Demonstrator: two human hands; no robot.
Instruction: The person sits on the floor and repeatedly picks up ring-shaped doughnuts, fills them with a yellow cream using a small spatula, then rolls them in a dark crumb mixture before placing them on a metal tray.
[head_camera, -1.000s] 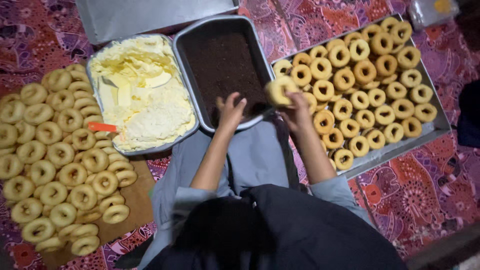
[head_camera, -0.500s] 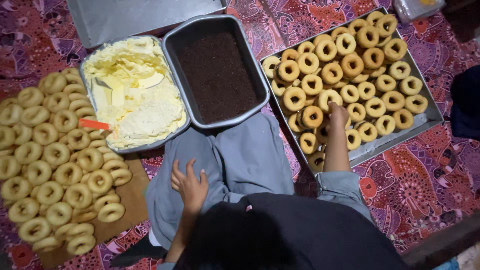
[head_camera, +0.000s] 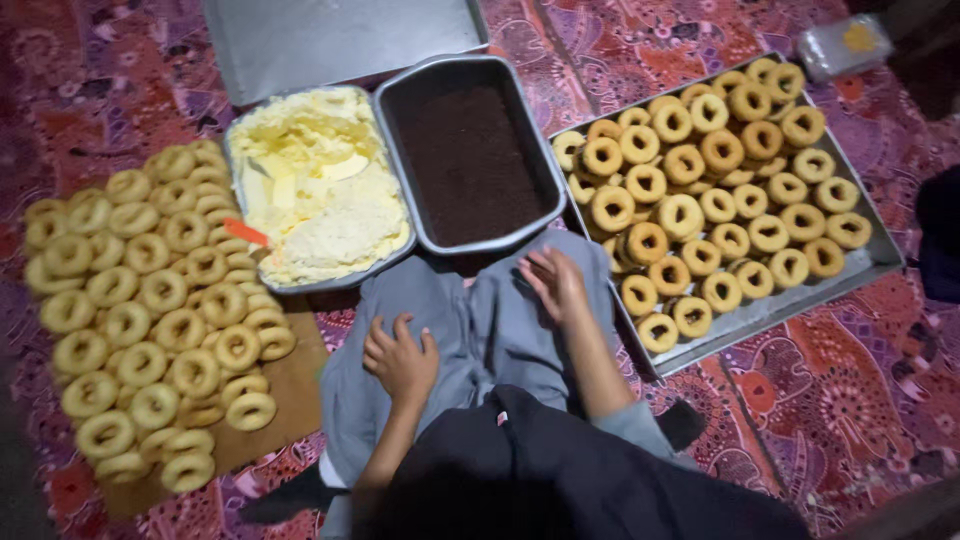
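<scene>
Grey cloth (head_camera: 470, 320) under both hands, left hand (head_camera: 402, 358) and right hand (head_camera: 553, 283) flat, each grip apart, holding nothing

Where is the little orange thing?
In the head view, the small orange tool sits left of centre, at the left edge of the pan of yellow cream, right beside the pale rings on the brown board.

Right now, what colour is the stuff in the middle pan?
Dark brown filling in the grey metal pan, clearest in the head view, the only one.
</scene>
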